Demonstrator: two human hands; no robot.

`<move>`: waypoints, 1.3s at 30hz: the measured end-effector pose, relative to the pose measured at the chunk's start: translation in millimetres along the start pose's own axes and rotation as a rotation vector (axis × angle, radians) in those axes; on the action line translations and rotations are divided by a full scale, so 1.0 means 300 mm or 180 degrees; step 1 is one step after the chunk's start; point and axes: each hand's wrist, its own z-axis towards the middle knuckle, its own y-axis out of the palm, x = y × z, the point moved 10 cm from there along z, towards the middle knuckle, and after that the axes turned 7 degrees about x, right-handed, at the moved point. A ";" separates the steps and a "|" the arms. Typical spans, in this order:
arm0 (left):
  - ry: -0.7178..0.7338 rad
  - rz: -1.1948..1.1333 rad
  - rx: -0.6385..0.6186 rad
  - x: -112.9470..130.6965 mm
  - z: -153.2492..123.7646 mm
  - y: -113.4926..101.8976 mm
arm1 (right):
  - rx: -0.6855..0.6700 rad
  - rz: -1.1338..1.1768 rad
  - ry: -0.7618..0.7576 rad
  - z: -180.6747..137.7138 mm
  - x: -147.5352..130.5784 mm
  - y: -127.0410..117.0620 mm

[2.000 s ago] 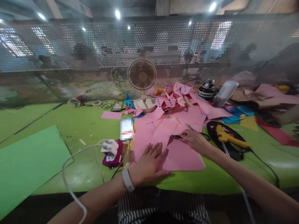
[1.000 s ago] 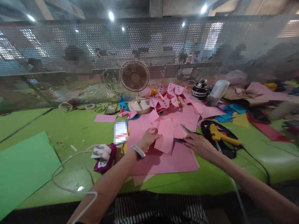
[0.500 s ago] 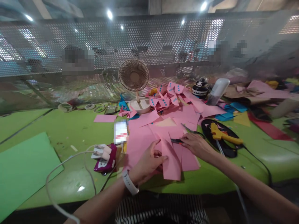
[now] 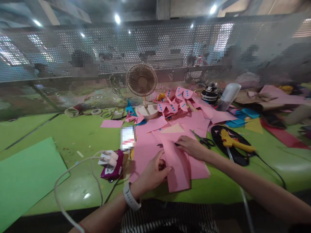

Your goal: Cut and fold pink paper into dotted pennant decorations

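My left hand (image 4: 152, 174) pinches the left edge of a pink paper sheet (image 4: 179, 171) that lies over other pink sheets (image 4: 143, 152) on the green table (image 4: 80, 136). My right hand (image 4: 191, 147) rests on the top of that sheet, its fingers closed on a thin dark pen-like tool (image 4: 167, 144) that points left. Scissors (image 4: 205, 140) lie just right of my right hand.
A yellow glue gun (image 4: 236, 144) lies on a black mat (image 4: 217, 131) at the right, its cord trailing off the edge. A small fan (image 4: 142, 81) stands behind a pile of pink cut-outs (image 4: 175, 100). A purple charger (image 4: 111, 165), a phone (image 4: 128, 138) and a green sheet (image 4: 26, 174) lie to the left.
My left hand reached into the pile, took a pink sheet and drew it toward me. My right hand slid left from beside the scissors onto the sheet with the dark tool.
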 end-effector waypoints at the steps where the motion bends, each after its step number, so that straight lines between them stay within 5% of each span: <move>1: 0.0110 0.0084 -0.0012 0.019 0.023 0.004 | 0.0041 -0.0032 0.0070 -0.014 0.028 -0.018; 4: 0.0337 0.0306 -0.0023 0.056 0.098 0.013 | 0.0292 -0.0026 0.0467 -0.096 0.136 -0.098; 7: 0.0096 0.0267 -0.0040 0.016 0.165 0.020 | 0.0499 0.0472 0.1306 -0.217 0.246 -0.152; 15: -0.0777 -0.0904 0.0145 -0.054 0.237 0.091 | 0.0757 0.3419 0.3163 -0.377 0.241 -0.032; 17: -0.0904 -0.1170 0.0359 -0.049 0.238 0.102 | 0.0646 0.3354 0.3110 -0.355 0.216 -0.021; 20: -0.0909 -0.1334 0.0546 -0.049 0.238 0.101 | 0.0640 0.2100 0.2689 -0.317 0.204 -0.068; 24: -0.0058 -0.0070 0.0190 0.017 0.251 0.044 | 0.1035 0.0572 0.2008 -0.292 0.175 -0.154; 28: 0.1376 0.2136 0.0495 0.155 0.249 -0.078 | 0.0857 0.0445 0.1761 -0.297 0.162 -0.119; 31: 0.2030 0.2811 0.0218 0.191 0.255 -0.061 | 0.0734 0.0478 0.1683 -0.296 0.157 -0.092; 39: 0.1961 0.3004 -0.0296 0.118 0.367 0.023 | 0.0590 0.0359 0.1597 -0.279 0.167 -0.068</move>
